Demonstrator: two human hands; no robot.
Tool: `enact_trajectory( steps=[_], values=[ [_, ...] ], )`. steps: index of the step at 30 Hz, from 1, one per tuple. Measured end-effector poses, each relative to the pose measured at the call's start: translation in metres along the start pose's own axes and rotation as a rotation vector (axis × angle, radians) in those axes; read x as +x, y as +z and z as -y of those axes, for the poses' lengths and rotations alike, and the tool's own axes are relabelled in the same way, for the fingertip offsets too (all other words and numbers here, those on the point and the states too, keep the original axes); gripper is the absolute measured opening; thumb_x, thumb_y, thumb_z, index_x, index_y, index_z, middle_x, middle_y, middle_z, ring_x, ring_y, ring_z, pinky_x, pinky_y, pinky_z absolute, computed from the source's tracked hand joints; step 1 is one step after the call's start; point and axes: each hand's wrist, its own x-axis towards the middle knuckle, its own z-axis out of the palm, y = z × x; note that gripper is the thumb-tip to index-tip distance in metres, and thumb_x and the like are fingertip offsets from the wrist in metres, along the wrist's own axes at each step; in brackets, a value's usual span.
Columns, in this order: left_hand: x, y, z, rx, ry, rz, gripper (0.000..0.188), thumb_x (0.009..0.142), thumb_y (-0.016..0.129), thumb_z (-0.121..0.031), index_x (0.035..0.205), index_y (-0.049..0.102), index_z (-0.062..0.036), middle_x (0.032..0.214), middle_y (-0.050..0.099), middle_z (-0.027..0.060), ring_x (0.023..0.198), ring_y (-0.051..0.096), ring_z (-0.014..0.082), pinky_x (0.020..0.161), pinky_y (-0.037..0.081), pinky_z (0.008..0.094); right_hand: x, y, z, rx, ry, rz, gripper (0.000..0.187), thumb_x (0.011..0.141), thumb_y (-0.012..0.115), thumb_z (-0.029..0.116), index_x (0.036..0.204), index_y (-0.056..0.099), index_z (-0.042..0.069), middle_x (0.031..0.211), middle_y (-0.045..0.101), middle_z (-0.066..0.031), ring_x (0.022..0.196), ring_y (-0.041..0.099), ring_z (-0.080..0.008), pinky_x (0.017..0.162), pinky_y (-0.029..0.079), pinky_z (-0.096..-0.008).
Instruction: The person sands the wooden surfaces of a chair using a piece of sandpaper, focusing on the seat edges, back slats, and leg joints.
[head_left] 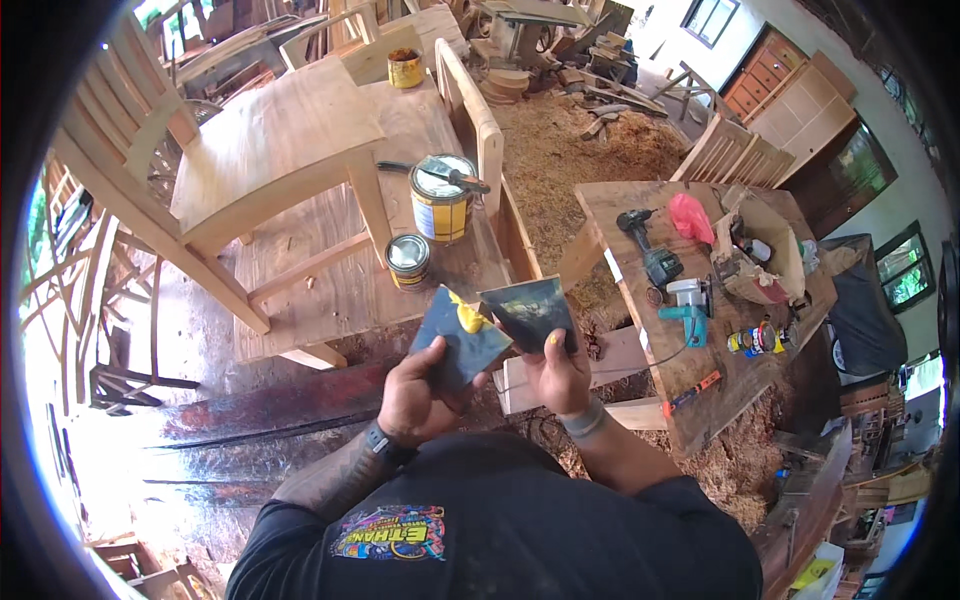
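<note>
A dark, flat square spreader plate with a yellow blob of paste on its upper edge is gripped in my left hand. My right hand pinches a second dark flat plate, whose lower left corner meets or overlaps the first plate near the paste. A speck of yellow shows on my right thumb. Just beyond the plates stand a small lidded can and a larger can. Across the larger can's top lie putty knives.
A wooden chair stands on the wooden workbench at left, with a yellow tub behind. The right table holds a drill, a teal power tool, an open cardboard box and an orange-and-black cutter. Wood shavings cover the floor.
</note>
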Motion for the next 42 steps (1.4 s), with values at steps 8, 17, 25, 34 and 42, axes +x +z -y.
enact_trajectory(
  steps=[8,17,25,34,42],
  values=[
    [0.000,0.033,0.051,0.108,-0.010,0.002,0.041,0.111,0.056,-0.022,0.149,0.054,-0.0094,0.141,0.066,0.0127,0.124,0.068,0.0316,0.098,0.060,0.0551,-0.017,-0.025,0.073,-0.955,-0.275,0.430,0.049,0.110,0.055,0.009,0.157,0.050,-0.001,0.156,0.057,-0.0236,0.143,0.058,-0.0378,0.119,0.046,-0.0438],
    [0.002,0.025,0.051,0.343,0.102,-0.011,0.047,0.108,0.055,-0.018,0.151,0.050,0.0004,0.141,0.065,0.0216,0.123,0.069,0.0394,0.097,0.061,0.0608,-0.032,-0.088,0.104,-0.004,0.290,-0.186,0.035,0.112,0.057,0.028,0.134,0.065,0.002,0.113,0.078,-0.0123,0.087,0.078,-0.0246,0.069,0.064,-0.0394],
    [0.012,0.033,0.082,0.301,-0.031,0.000,0.040,0.109,0.057,-0.015,0.147,0.056,-0.0029,0.135,0.069,0.0145,0.123,0.070,0.0321,0.099,0.060,0.0589,-0.040,-0.079,0.084,0.505,0.524,-0.544,0.036,0.111,0.053,0.031,0.123,0.069,0.002,0.106,0.079,-0.0148,0.087,0.077,-0.0259,0.063,0.062,-0.0347],
    [0.003,0.019,0.055,0.320,0.077,-0.031,0.039,0.108,0.056,-0.020,0.142,0.060,0.0003,0.129,0.073,0.0159,0.115,0.073,0.0335,0.098,0.061,0.0550,-0.091,-0.148,0.042,0.046,0.615,-0.521,0.032,0.108,0.055,0.020,0.132,0.061,-0.001,0.111,0.075,-0.0155,0.091,0.078,-0.0281,0.069,0.066,-0.0430],
    [-0.004,-0.031,0.041,0.097,0.031,-0.201,0.036,0.105,0.057,-0.032,0.129,0.066,-0.0068,0.122,0.076,0.0117,0.107,0.075,0.0317,0.087,0.060,0.0500,-0.077,-0.082,0.022,-0.149,0.577,-0.284,0.029,0.110,0.056,0.018,0.130,0.063,-0.003,0.108,0.075,-0.0102,0.093,0.076,-0.0192,0.072,0.064,-0.0337]
  ],
)
